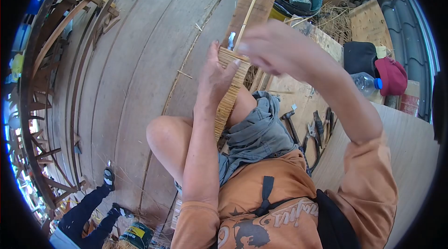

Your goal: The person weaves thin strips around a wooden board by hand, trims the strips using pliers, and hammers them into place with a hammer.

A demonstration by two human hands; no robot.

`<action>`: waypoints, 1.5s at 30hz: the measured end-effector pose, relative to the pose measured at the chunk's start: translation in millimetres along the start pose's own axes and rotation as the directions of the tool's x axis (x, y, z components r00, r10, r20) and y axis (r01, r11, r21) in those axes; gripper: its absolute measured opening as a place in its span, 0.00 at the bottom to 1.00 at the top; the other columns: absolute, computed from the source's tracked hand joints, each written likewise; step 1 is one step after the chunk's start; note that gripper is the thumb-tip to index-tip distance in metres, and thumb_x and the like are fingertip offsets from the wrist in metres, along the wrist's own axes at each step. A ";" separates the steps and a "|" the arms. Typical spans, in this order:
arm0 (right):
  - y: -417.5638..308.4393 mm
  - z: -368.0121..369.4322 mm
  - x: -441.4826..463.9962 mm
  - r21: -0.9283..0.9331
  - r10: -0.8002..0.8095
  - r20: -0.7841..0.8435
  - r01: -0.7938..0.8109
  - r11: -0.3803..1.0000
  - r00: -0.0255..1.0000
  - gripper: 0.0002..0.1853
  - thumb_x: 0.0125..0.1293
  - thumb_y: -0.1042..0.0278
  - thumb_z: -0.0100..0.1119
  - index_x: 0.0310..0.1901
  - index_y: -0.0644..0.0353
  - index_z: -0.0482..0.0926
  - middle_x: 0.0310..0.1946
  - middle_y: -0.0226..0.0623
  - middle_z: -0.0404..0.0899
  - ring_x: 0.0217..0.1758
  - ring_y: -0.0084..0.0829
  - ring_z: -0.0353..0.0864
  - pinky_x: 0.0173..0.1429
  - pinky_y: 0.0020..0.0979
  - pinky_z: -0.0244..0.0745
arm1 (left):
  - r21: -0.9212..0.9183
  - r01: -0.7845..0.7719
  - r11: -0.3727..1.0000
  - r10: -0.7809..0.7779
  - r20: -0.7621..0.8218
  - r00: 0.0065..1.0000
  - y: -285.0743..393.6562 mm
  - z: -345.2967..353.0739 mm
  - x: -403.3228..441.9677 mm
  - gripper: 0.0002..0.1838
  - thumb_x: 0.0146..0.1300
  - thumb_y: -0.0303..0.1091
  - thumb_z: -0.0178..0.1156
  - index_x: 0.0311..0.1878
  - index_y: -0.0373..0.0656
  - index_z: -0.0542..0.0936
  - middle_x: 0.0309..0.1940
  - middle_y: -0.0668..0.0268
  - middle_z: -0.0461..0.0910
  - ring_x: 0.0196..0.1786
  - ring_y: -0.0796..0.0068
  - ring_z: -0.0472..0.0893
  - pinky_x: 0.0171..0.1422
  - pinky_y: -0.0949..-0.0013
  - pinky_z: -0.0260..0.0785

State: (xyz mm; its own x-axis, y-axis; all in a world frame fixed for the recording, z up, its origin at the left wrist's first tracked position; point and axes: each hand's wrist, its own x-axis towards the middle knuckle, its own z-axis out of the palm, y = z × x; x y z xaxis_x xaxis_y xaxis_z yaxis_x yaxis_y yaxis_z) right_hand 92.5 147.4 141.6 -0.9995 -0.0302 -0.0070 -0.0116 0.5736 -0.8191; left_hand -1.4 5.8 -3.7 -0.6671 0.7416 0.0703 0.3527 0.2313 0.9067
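My left hand (217,74) is closed around the upper end of a long narrow piece covered in close rows of tan cane-like strips (227,107). This piece slants down across my lap between my legs. Its top edge lies near a plank (254,4). My right hand (268,48) is raised just right of that end, blurred by motion, with its fingers curled in. A thin pale strip (254,4) runs along the plank down to the right fingertips; whether they grip it is unclear. A small shiny metal piece (231,40) shows between the hands.
On my right lie a hammer (290,125), pliers (311,132), a plastic bottle (365,83) and a maroon cap (391,76). A dark bucket (298,2) stands ahead. Another person's legs (88,209) are at lower left, near wooden frames (70,13).
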 end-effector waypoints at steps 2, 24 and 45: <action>19.7 16.2 40.5 -0.166 -0.202 0.065 0.211 0.963 0.977 0.17 0.63 0.65 0.49 0.17 0.61 0.69 0.11 0.23 0.62 0.12 0.17 0.59 0.15 0.21 0.53 | 0.027 -0.047 0.999 0.049 -0.046 0.998 7.5 -3.5 1.3 0.26 0.65 0.31 0.54 0.62 0.27 0.62 0.54 0.45 0.75 0.58 0.60 0.76 0.59 0.69 0.67; -55.1 -67.9 -85.7 0.736 0.094 -0.264 0.137 0.662 0.960 0.44 0.68 0.37 0.40 0.69 0.69 0.43 0.27 0.41 0.76 0.12 0.25 0.73 0.15 0.24 0.73 | -0.170 0.258 0.951 -0.291 -0.214 0.932 -14.8 -5.8 28.8 0.16 0.62 0.40 0.56 0.32 0.33 0.80 0.27 0.50 0.79 0.32 0.60 0.80 0.41 0.62 0.70; 193.6 91.9 -2.3 0.098 0.109 -0.305 -0.082 0.992 0.946 0.11 0.68 0.67 0.53 0.48 0.62 0.76 0.41 0.37 0.80 0.45 0.32 0.78 0.50 0.32 0.73 | -0.430 0.438 0.789 -0.476 0.022 0.879 -24.3 4.1 32.0 0.18 0.67 0.42 0.54 0.28 0.37 0.77 0.19 0.70 0.72 0.25 0.82 0.68 0.31 0.72 0.63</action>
State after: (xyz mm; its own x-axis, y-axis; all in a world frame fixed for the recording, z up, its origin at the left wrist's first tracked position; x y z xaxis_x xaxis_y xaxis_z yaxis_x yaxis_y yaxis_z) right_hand 95.2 183.2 -69.7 -0.9558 0.2832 0.0793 0.0736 0.4913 -0.8679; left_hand -28.7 26.5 -25.3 -0.7403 0.5554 -0.3788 -0.2960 0.2367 0.9254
